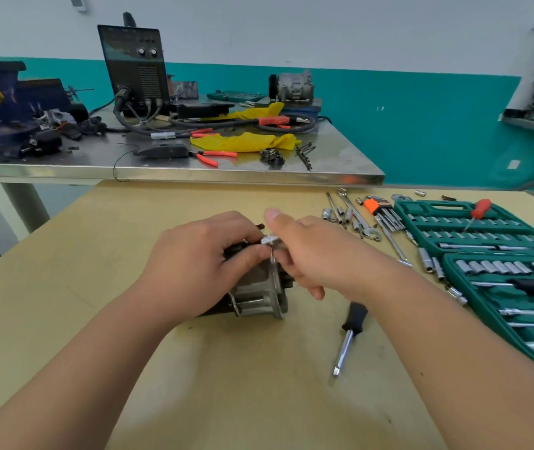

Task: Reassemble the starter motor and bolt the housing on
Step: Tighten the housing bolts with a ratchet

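The starter motor (260,295), grey metal with a dark body, lies on its side in the middle of the wooden table (194,368). My left hand (200,264) lies over its left part, fingers curled round the body. My right hand (304,251) reaches in from the right, thumb raised, its fingers curled at the housing flange. Between both hands' fingertips sits a small silver part (269,240) at the top of the flange; which fingers pinch it is hidden. A thin bolt shaft (272,256) hangs just below it.
A black-handled screwdriver (350,332) lies right of the motor. An open green socket set (499,264) fills the right side, with loose sockets, wrenches (356,219) and orange-held hex keys (382,211) behind it. Beyond stands a steel bench (194,173) carrying a welder, pliers and yellow cloth.
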A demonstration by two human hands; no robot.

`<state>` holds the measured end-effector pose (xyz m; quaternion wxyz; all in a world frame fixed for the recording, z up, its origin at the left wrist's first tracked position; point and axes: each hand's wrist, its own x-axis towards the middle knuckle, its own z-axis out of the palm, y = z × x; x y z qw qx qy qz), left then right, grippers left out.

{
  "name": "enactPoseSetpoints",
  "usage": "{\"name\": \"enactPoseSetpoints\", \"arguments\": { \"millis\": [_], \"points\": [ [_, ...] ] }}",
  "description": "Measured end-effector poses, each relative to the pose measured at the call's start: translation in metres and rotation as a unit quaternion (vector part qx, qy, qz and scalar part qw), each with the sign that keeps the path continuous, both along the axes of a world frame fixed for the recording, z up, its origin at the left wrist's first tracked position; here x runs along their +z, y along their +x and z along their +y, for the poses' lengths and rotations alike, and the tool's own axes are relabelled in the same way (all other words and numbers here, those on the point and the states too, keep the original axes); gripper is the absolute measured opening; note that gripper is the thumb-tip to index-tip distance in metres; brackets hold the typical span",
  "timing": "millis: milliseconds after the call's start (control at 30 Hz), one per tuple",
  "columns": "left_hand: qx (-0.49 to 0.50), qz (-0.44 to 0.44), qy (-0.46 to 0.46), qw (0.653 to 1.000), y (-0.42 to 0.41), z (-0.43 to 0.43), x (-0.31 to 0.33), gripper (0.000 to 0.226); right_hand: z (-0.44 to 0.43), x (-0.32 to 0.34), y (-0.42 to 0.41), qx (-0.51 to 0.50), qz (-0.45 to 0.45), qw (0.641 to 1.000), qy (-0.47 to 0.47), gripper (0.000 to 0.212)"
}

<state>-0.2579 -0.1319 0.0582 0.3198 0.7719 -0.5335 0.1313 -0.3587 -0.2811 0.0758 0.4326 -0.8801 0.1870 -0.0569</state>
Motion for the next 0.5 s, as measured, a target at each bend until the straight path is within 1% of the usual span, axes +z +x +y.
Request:
{"name": "enactPoseSetpoints", "arguments": {
  "millis": [33,67,100,133,167,200,233,300,400,467,500],
  "points": [
    [-0.001,0.004,-0.002,1.0,0.0,0.0,0.0,0.035,-0.014,-0.001,-0.006,-0.021,-0.003,0.999,-0.026,0.062],
    [-0.001,0.008,-0.002,1.0,0.001,-0.001,0.0,0.032,-0.033,-0.004,-0.014,-0.057,-0.006,0.995,-0.078,0.058],
    [0.0,0.012,-0.001,1.0,0.001,-0.003,0.001,0.03,-0.055,-0.01,-0.023,-0.095,0.006,0.984,-0.15,0.05],
    [0.001,0.015,0.001,1.0,0.002,-0.004,0.001,0.03,-0.075,-0.018,-0.03,-0.122,0.047,0.966,-0.221,0.043],
    [0.005,0.017,0.004,1.0,0.003,-0.005,0.002,0.03,-0.09,-0.029,-0.036,-0.133,0.105,0.948,-0.271,0.038],
    [0.008,0.017,0.005,1.0,0.004,-0.005,0.002,0.032,-0.098,-0.041,-0.037,-0.131,0.162,0.934,-0.291,0.038],
    [0.012,0.017,0.006,1.0,0.005,-0.007,0.003,0.032,-0.101,-0.052,-0.036,-0.125,0.207,0.925,-0.295,0.043],
    [0.017,0.019,0.011,1.0,0.007,-0.009,0.003,0.033,-0.099,-0.066,-0.027,-0.111,0.237,0.914,-0.311,0.049],
    [0.016,0.025,0.012,0.999,0.008,-0.01,0.004,0.034,-0.104,-0.069,-0.011,-0.085,0.241,0.903,-0.346,0.033],
    [0.014,0.028,0.006,1.0,0.007,-0.01,0.004,0.034,-0.11,-0.067,-0.011,-0.081,0.248,0.911,-0.32,0.027],
    [0.014,0.028,0.002,1.0,0.007,-0.01,0.003,0.033,-0.113,-0.068,-0.014,-0.09,0.234,0.921,-0.299,0.027]
  ]
}}
